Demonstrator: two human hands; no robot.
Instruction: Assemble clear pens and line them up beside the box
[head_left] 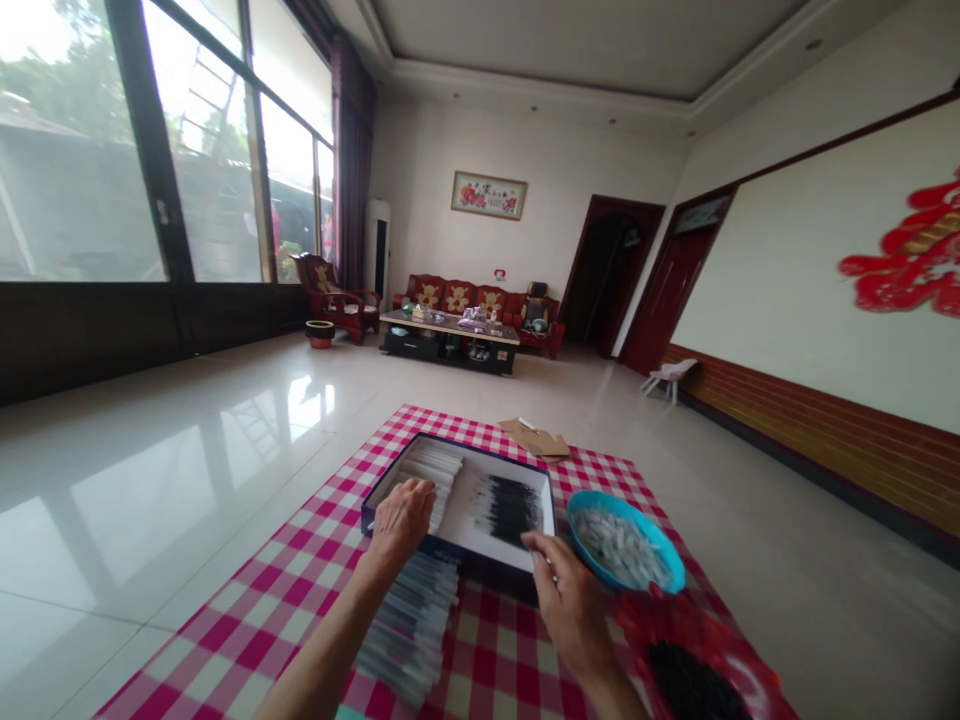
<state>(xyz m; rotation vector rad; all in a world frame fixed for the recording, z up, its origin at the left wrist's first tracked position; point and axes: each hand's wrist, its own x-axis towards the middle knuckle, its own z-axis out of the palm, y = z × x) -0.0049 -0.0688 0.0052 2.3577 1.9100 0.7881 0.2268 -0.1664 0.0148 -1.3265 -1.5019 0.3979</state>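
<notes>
Left hand (403, 522) laid on white rods (435, 470) in dark-rimmed box (480, 455).
Rods judged light, stiff, best gathered mid-length; fingers together on left, apart on right hand (570, 610).

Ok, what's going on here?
A person is working over a pink-checked cloth on a tiled floor. Their left hand rests on white sticks in a shallow dark blue box, beside a patch of black bristly bundles. Their right hand is at the box's right edge, next to a blue bowl of small pale pieces. More white sticks lie on the cloth.
</notes>
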